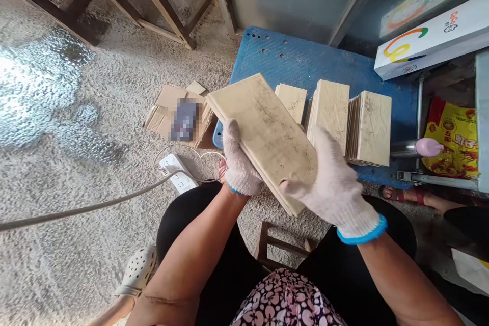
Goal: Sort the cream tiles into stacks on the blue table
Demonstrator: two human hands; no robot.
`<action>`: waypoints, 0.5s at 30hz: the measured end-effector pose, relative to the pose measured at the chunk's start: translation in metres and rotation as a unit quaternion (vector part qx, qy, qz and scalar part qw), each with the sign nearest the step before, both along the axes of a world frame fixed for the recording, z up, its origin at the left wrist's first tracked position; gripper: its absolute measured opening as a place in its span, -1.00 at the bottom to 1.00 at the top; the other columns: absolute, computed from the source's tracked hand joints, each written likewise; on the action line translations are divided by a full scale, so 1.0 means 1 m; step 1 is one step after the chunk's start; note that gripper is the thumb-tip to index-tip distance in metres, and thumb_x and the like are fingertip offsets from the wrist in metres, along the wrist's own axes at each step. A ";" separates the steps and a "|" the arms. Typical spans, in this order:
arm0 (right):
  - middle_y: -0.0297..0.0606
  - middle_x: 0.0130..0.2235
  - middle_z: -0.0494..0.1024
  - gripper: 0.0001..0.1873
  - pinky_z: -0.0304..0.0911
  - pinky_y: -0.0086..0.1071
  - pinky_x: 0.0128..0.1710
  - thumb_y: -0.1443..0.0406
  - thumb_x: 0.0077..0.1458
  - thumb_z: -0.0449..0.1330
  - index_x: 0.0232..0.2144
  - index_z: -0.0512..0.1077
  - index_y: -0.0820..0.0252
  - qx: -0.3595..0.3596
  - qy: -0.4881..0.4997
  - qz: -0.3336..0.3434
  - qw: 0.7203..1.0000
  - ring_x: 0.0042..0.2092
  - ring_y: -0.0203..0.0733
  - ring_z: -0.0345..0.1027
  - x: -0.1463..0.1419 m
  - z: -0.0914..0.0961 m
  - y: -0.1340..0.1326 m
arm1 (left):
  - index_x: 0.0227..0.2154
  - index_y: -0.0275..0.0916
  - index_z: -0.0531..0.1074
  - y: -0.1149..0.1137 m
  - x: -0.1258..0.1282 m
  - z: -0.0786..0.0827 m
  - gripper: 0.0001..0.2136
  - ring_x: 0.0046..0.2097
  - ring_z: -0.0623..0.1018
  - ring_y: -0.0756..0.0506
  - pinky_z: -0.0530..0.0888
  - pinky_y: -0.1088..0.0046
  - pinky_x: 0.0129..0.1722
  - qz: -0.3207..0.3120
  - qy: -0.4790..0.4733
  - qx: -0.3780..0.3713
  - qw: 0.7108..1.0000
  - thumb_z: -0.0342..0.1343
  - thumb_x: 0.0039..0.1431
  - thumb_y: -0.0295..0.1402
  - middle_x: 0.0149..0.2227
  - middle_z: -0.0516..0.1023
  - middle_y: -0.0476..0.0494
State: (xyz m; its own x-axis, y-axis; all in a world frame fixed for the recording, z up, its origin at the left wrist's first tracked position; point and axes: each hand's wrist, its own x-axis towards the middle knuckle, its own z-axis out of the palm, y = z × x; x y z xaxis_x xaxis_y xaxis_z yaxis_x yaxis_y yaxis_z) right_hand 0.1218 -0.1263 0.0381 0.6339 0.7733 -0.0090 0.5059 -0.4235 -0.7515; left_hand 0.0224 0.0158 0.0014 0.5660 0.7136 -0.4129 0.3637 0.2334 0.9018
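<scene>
And there are the held boards [263,127], pale and layered, slanting in the air over the near edge of the blue surface [309,56], close to its near-left corner. Look at that far end: from up here it pokes out past the surface's left edge, while the near end hangs over the lap. The left hand [240,163], gloved, pinches the left long side, thumb laid flat on top. The right hand [332,183], gloved too and a little blurred, clasps the near-right corner, thumb down on the near end, fingers wrapped along the other side; how far they reach underneath I can't tell.

Now the standing boards! The left stack [293,101] is half hidden behind the held ones, the middle stack [331,104] is just beside it, and the right stack [372,127] comes right up by the near edge. Narrow slots of blue part their tops. Beyond them, a broad band of blue runs to the far edge, widest toward the far-left corner with its little holes. At the far-right corner a white box [431,35] leans in, tightening that side. Off the left edge, cardboard [160,112] lies low, a power strip [179,173] nearer on the floor [95,244], which stretches wide out to the left.
</scene>
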 end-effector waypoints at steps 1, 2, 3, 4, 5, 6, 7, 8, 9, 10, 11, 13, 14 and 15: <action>0.04 0.37 0.19 0.14 0.17 0.12 0.35 -0.19 -0.11 0.40 0.37 0.12 0.15 -0.031 -0.014 0.030 0.999 0.37 0.32 0.10 -0.005 -0.002 0.008 | 0.39 -0.17 0.19 -0.001 0.000 -0.003 -0.22 0.29 0.39 -0.27 0.40 0.01 0.24 0.009 -0.012 -0.011 1.000 -0.58 0.35 0.13 0.01 0.61 -0.27; 0.09 0.38 0.17 0.19 0.20 0.15 0.32 -0.20 -0.15 0.42 0.37 0.10 0.18 -0.064 -0.023 0.049 0.996 0.36 0.37 0.11 -0.009 -0.005 0.015 | 0.37 -0.19 0.22 -0.003 0.001 -0.005 -0.18 0.29 0.39 -0.27 0.40 0.01 0.24 0.018 -0.024 -0.025 0.999 -0.62 0.34 0.13 -0.03 0.62 -0.28; 0.13 0.38 0.15 0.23 0.23 0.17 0.28 -0.20 -0.19 0.43 0.38 0.09 0.21 -0.098 -0.026 0.058 0.993 0.35 0.42 0.13 -0.013 -0.009 0.020 | 0.36 -0.20 0.24 -0.005 0.001 -0.006 -0.16 0.29 0.39 -0.28 0.40 0.00 0.24 0.026 -0.033 -0.040 0.998 -0.64 0.33 0.13 -0.06 0.62 -0.28; 0.17 0.37 0.15 0.26 0.25 0.18 0.25 -0.19 -0.22 0.45 0.38 0.08 0.23 -0.123 -0.024 0.060 0.990 0.33 0.44 0.15 -0.016 -0.014 0.025 | 0.35 -0.20 0.25 -0.006 0.001 -0.007 -0.16 0.29 0.39 -0.28 0.40 -0.02 0.24 0.033 -0.040 -0.055 0.997 -0.64 0.32 0.13 -0.08 0.63 -0.28; 0.19 0.37 0.15 0.27 0.28 0.18 0.23 -0.17 -0.23 0.46 0.38 0.08 0.23 -0.137 -0.018 0.057 0.989 0.31 0.43 0.18 -0.018 -0.019 0.027 | 0.35 -0.19 0.25 -0.007 0.000 -0.008 -0.18 0.29 0.40 -0.29 0.41 -0.04 0.24 0.042 -0.048 -0.069 0.996 -0.62 0.33 0.12 -0.08 0.63 -0.27; 0.18 0.36 0.16 0.26 0.30 0.17 0.21 -0.15 -0.23 0.46 0.38 0.07 0.23 -0.138 -0.008 0.053 0.989 0.30 0.41 0.20 -0.020 -0.024 0.028 | 0.35 -0.18 0.25 -0.008 -0.001 -0.008 -0.21 0.28 0.40 -0.30 0.41 -0.07 0.23 0.053 -0.058 -0.082 0.993 -0.58 0.34 0.11 -0.07 0.63 -0.26; 0.15 0.35 0.19 0.23 0.31 0.16 0.20 -0.13 -0.21 0.45 0.38 0.07 0.20 -0.128 0.006 0.046 0.991 0.30 0.37 0.22 -0.021 -0.028 0.027 | 0.35 -0.16 0.24 -0.009 -0.002 -0.008 -0.24 0.28 0.41 -0.31 0.42 -0.09 0.22 0.062 -0.069 -0.094 0.991 -0.53 0.34 0.11 -0.06 0.64 -0.25; 0.12 0.33 0.23 0.20 0.31 0.15 0.20 -0.11 -0.20 0.44 0.37 0.08 0.18 -0.113 0.020 0.037 0.993 0.29 0.33 0.23 -0.021 -0.031 0.026 | 0.35 -0.14 0.24 -0.009 -0.003 -0.009 -0.27 0.27 0.41 -0.32 0.43 -0.10 0.21 0.069 -0.078 -0.103 0.989 -0.48 0.34 0.11 -0.05 0.64 -0.24; 0.09 0.31 0.27 0.17 0.31 0.14 0.20 -0.10 -0.19 0.44 0.36 0.10 0.15 -0.098 0.034 0.027 0.994 0.29 0.29 0.24 -0.022 -0.033 0.025 | 0.35 -0.13 0.24 -0.009 -0.004 -0.009 -0.29 0.27 0.42 -0.32 0.44 -0.11 0.20 0.073 -0.082 -0.110 0.988 -0.44 0.34 0.11 -0.03 0.63 -0.22; 0.06 0.29 0.31 0.14 0.31 0.13 0.20 -0.09 -0.20 0.45 0.34 0.13 0.13 -0.086 0.047 0.017 0.995 0.28 0.26 0.26 -0.022 -0.033 0.024 | 0.34 -0.11 0.24 -0.009 -0.005 -0.009 -0.30 0.26 0.44 -0.33 0.45 -0.11 0.20 0.074 -0.082 -0.115 0.987 -0.41 0.33 0.11 -0.02 0.63 -0.21; 0.03 0.27 0.34 0.12 0.32 0.11 0.20 -0.07 -0.21 0.46 0.33 0.15 0.12 -0.077 0.059 0.010 0.995 0.27 0.23 0.28 -0.023 -0.033 0.023 | 0.33 -0.10 0.25 -0.009 -0.006 -0.010 -0.31 0.25 0.45 -0.33 0.46 -0.10 0.19 0.074 -0.081 -0.117 0.987 -0.38 0.32 0.12 -0.01 0.62 -0.20; 0.01 0.24 0.38 0.10 0.32 0.09 0.20 -0.04 -0.24 0.48 0.30 0.19 0.12 -0.063 0.077 0.001 0.995 0.25 0.20 0.31 -0.024 -0.032 0.023 | 0.31 -0.10 0.28 -0.009 -0.007 -0.010 -0.32 0.23 0.47 -0.35 0.49 -0.09 0.16 0.079 -0.085 -0.117 0.986 -0.33 0.30 0.13 0.00 0.62 -0.19; 0.01 0.24 0.39 0.09 0.33 0.08 0.20 -0.03 -0.25 0.49 0.29 0.21 0.12 -0.056 0.085 -0.004 0.995 0.24 0.19 0.31 -0.025 -0.031 0.023 | 0.30 -0.12 0.29 -0.009 -0.007 -0.009 -0.32 0.23 0.47 -0.36 0.50 -0.08 0.15 0.081 -0.092 -0.117 0.985 -0.30 0.29 0.14 0.00 0.62 -0.19; 0.00 0.23 0.40 0.08 0.33 0.08 0.20 -0.02 -0.27 0.50 0.27 0.24 0.12 -0.049 0.095 -0.008 0.994 0.24 0.19 0.32 -0.024 -0.029 0.024 | 0.29 -0.14 0.29 -0.009 -0.007 -0.007 -0.31 0.23 0.47 -0.37 0.51 -0.07 0.15 0.086 -0.098 -0.115 0.985 -0.28 0.29 0.14 0.00 0.62 -0.20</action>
